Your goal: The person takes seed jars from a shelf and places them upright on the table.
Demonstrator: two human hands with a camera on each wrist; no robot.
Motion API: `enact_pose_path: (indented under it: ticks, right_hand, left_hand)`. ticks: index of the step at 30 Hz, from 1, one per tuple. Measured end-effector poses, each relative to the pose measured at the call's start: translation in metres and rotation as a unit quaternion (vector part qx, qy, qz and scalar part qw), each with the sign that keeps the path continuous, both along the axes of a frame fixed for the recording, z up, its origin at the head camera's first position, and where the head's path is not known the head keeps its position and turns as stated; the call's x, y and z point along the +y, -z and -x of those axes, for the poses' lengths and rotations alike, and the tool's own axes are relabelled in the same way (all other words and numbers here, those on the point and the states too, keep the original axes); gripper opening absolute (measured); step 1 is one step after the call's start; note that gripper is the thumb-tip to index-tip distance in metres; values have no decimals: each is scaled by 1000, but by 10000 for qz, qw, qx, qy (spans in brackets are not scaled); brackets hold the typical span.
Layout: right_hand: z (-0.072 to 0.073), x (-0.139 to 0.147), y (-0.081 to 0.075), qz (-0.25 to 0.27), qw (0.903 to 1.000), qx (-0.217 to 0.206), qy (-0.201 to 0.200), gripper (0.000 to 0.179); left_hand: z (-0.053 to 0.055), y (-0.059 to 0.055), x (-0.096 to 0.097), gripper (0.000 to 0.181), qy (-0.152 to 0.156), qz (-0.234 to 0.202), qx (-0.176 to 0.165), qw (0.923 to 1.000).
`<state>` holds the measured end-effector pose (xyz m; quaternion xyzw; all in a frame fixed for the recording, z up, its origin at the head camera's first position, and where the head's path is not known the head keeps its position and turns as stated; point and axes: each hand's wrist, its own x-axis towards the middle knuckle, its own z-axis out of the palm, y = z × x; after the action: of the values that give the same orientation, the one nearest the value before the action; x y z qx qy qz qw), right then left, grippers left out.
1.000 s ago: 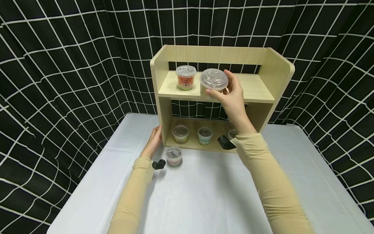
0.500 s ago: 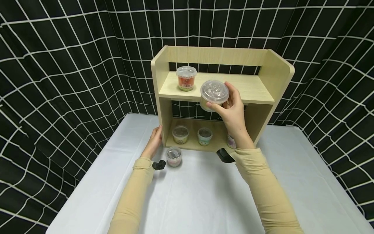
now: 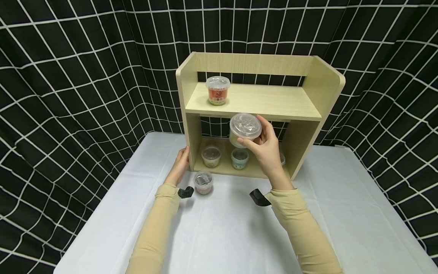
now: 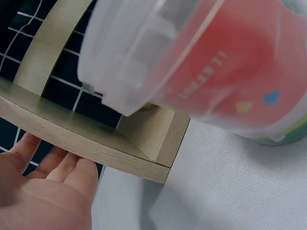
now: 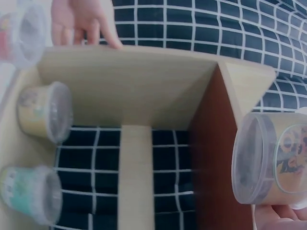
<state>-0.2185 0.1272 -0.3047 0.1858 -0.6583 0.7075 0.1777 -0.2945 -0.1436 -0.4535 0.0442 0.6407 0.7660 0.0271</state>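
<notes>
My right hand [image 3: 268, 156] holds a clear-lidded plastic tub [image 3: 245, 125] between thumb and fingers. The tub, pale yellow with a printed label [image 5: 292, 153], is in the air before the lower compartment of the wooden shelf [image 3: 253, 115]. My left hand [image 3: 179, 165] rests its fingers against the outside of the shelf's left panel [image 4: 86, 143]. Just right of that hand, a pinkish-red tub [image 3: 203, 186] stands on the table. On the lower board are a yellowish tub [image 3: 211, 156], a turquoise tub [image 3: 239, 161] and another tub [image 3: 282, 158], mostly hidden behind my right hand.
On the upper board, at the left, stands a tub with a red label [image 3: 218, 95]. A white cloth [image 3: 219, 236] covers the table. Black curtains with a white grid [image 3: 85, 76] hang behind and on both sides.
My right hand has lowered the tub from the upper board's level to in front of the lower compartment. The left hand has stayed at the side panel.
</notes>
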Motion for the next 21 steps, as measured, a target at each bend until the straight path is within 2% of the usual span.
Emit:
enact_pose_path:
  ticks: [12,21]
  right_hand:
    - [-9,0,41,-22,9986,-519,-83,81]
    - [-13,-1,65,103,9953,-956,-97,82]
  left_hand:
    - [-2,-1,-1,61,32,165,-49,9998]
    - [-1,-1,-1,59,56,40,-26,10000]
